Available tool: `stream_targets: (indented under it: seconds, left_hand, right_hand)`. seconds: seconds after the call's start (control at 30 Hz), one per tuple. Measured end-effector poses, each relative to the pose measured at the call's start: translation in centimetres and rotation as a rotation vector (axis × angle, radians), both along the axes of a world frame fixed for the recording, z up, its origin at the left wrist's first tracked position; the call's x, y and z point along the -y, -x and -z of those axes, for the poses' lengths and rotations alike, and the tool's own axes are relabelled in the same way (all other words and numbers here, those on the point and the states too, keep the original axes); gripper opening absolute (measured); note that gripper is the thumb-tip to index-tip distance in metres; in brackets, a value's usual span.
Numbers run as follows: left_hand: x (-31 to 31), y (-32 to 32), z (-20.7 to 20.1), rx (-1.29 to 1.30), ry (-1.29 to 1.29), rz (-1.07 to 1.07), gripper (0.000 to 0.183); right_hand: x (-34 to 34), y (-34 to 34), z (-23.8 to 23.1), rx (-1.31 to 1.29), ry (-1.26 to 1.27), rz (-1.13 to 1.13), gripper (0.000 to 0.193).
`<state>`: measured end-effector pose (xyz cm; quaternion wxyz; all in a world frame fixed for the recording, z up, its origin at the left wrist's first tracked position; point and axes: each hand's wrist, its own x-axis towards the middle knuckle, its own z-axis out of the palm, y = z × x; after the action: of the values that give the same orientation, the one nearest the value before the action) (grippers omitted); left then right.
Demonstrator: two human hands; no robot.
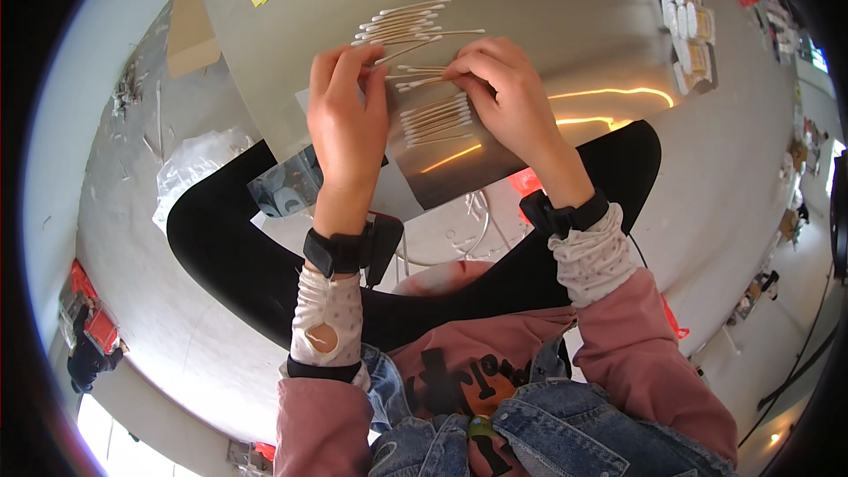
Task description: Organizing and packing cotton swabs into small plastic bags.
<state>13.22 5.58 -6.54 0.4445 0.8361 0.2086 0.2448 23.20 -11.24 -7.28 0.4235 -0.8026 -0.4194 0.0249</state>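
Working beyond the swab row (435, 120), we pinch loose swabs (419, 79) in our right hand (502, 87), fingertips nearly together, while our left hand (346, 115) curls partly open, contents indeterminable.

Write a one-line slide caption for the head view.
Left hand and right hand on either side of a few cotton swabs, between a loose pile and a neater row on a shiny table.

One fisheye view from the head, steeply down onto the nearby tabletop (548, 0)
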Motion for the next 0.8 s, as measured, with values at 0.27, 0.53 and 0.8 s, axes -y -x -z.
stream_targets:
  seconds: [0.27,0.53,0.8]
  left_hand:
    - [1.4,2.5,-0.3,-0.123,0.039,0.083,0.010]
    - [1.3,1.4,-0.2,-0.194,-0.081,0.088,0.011]
    - [1.0,0.8,-0.8,-0.295,-0.109,0.155,0.009]
  right_hand:
    - [0.0,0.1,0.2,-0.030,0.010,0.022,0.012]
    - [0.1,-0.2,0.2,0.010,0.034,0.006,0.012]
    - [0.1,-0.3,0.0,-0.005,0.039,-0.006,0.011]
